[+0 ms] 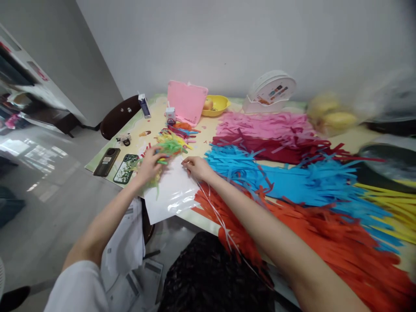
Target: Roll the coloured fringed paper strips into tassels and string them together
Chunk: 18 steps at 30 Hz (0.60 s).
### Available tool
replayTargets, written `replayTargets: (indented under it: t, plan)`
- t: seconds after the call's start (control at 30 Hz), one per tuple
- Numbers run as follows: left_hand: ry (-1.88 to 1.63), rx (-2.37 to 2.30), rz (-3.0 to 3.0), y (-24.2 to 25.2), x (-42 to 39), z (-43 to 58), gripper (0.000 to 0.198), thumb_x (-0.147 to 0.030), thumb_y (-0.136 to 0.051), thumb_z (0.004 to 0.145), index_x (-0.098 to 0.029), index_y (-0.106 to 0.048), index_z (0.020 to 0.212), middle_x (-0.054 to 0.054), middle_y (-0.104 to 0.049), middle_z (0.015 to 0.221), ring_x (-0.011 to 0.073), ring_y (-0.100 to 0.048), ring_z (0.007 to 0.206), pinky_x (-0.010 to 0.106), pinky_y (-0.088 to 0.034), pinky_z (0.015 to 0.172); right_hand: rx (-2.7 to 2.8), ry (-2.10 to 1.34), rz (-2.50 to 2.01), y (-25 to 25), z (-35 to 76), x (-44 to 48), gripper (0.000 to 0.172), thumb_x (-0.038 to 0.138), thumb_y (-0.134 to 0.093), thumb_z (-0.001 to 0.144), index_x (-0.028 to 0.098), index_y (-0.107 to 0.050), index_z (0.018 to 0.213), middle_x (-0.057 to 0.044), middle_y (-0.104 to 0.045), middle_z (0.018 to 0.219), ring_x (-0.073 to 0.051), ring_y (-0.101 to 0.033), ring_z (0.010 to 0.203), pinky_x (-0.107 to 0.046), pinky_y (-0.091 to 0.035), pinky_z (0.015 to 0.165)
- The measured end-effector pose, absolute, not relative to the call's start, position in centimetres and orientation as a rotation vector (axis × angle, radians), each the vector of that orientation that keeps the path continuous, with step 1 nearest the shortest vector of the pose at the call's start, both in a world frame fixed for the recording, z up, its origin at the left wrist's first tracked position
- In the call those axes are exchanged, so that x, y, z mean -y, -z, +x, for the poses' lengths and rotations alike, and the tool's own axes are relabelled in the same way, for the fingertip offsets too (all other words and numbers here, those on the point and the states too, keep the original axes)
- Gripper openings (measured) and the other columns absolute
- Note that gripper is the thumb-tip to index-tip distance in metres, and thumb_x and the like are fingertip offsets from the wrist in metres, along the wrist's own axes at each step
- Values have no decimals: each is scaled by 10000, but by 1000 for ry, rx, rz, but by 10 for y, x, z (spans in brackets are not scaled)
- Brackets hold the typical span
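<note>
At the left of the table, my left hand (150,165) is closed around part of a loose bundle of green, yellow and multicoloured paper strips (170,145). My right hand (198,169) is in a pinch over a glossy white sheet (172,190), a little to the right of the bundle. Thin white string (217,212) trails from that hand down over the table edge toward my lap. What lies right between its fingertips is small and hard to make out. Orange fringed paper (325,234) lies partly under my right forearm.
Blue (289,180), dark red (273,147) and pink fringed paper (266,125) spreads across the right side. Two phones (107,162) lie at the left edge. A pink tablet case (186,102), drink cartons (144,106) and a yellow bowl (216,106) stand at the back.
</note>
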State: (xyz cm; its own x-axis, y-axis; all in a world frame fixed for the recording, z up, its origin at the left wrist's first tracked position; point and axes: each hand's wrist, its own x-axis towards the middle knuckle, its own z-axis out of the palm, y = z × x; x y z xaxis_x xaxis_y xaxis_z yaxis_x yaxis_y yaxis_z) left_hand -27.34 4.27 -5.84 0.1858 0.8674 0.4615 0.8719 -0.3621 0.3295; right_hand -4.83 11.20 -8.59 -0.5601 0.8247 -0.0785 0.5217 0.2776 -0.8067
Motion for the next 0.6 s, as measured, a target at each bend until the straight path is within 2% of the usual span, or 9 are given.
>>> replayTargets:
  t: [0.07,0.2,0.33,0.4,0.5,0.6]
  plan:
    - [1178,1799,-2271,43,-38,-281,196,-216,-515,887,-148,-657,1004,108,-580,1315,269,-530,1253,474,-425,1088,2190,-1171,-1213,81,-43,-109,213,235,-537,916,163,-721,996,5,-697,624,-119,-635,600,-187,-425,621]
    - [1703,1849,-2002,13,-28,-298,289,-369,-514,932,-151,-638,1076,106,-629,1286,234,-608,1187,420,-488,1032,2190,-1167,-1208,72,-26,-99,228,210,-524,910,153,-726,998,7,-684,597,-125,-629,575,-200,-427,618]
    - [2194,1798,-1748,-15,-19,-311,365,-474,-705,794,-153,-665,966,98,-692,1177,243,-638,1145,381,-508,1006,2188,-1154,-1183,62,-7,-88,238,200,-522,899,143,-729,1000,0,-679,590,-138,-634,583,-217,-440,635]
    - [2276,1683,-1675,-29,-15,-310,374,-484,-738,771,-158,-664,939,63,-724,1039,227,-680,1033,393,-527,976,2178,-1148,-1168,56,4,-83,255,212,-516,901,147,-728,1027,4,-667,572,-146,-629,574,-229,-447,636]
    - [2263,1473,-1652,-48,-14,-297,291,-420,-687,850,-171,-654,999,15,-709,920,191,-695,908,403,-539,945,2154,-1138,-1147,46,21,-74,297,270,-507,918,165,-716,1101,14,-645,548,-157,-631,578,-244,-456,644]
    - [1924,1474,-1617,-62,-22,-283,197,-308,-654,887,-159,-670,1016,49,-649,1167,192,-619,1097,388,-466,1043,2128,-1092,-1145,36,38,-66,325,307,-501,924,161,-706,1130,14,-638,556,-159,-616,565,-256,-457,648]
